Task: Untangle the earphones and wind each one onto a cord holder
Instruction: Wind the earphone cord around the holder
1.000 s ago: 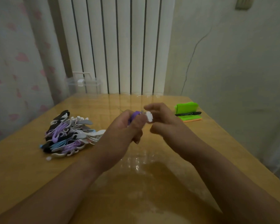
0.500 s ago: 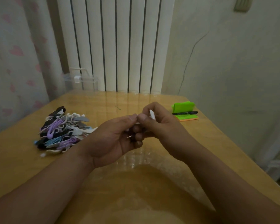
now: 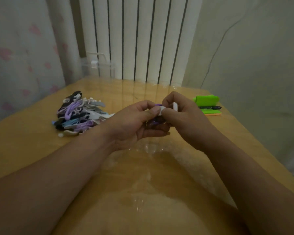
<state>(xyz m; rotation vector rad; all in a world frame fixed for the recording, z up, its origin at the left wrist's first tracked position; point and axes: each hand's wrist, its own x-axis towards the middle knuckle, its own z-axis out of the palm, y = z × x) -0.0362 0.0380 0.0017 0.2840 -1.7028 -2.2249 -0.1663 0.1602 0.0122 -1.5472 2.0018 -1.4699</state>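
Table (image 3: 41,150) glossy wood; radiator (image 3: 136,39) behind; curtain (image 3: 24,48) left

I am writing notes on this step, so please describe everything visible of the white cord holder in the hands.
The white cord holder looks like smooth plastic or rubber; the fingers hide most of its shape. It is held above the wooden table, pinched between the left hand and the right hand. A flat white end sticks up beside the right fingers. The purple earphone cord is bunched just under it in the left palm.
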